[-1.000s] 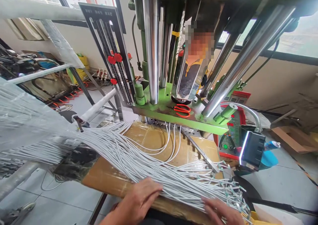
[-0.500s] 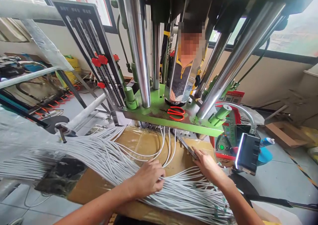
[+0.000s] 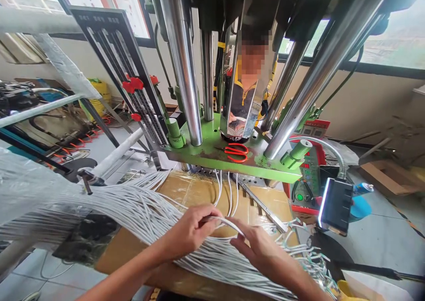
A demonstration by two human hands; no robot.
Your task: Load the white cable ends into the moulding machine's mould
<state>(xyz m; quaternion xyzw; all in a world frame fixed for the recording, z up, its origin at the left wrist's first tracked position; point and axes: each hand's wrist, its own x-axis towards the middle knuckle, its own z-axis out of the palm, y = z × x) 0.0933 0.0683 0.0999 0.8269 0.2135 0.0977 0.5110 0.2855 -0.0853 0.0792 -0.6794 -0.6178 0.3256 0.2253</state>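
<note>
My left hand (image 3: 195, 230) is closed, its thumb and fingers pinching white cable (image 3: 234, 225) above the cable bundle. Close beside it on the right, my right hand (image 3: 255, 243) has its fingers closed around the same cable. Exactly how many strands are held I cannot tell. Below both hands a thick bundle of white cables (image 3: 146, 212) lies over brown cardboard (image 3: 186, 188). Several cables run up under the green machine plate (image 3: 212, 161). To the right rests a long metal bar (image 3: 262, 206), touched by neither hand.
Red-handled scissors (image 3: 237, 150) lie on the green plate between shiny steel columns (image 3: 187, 71). A lamp on a bendy neck (image 3: 335, 206) stands at the right, before a red control box (image 3: 305, 177). Cable ends with small connectors (image 3: 318, 265) spread at the lower right.
My right hand has left the metal bar and come down and left to the white cable. My left hand has lifted slightly, now pinching that cable. The view has shifted a little.
</note>
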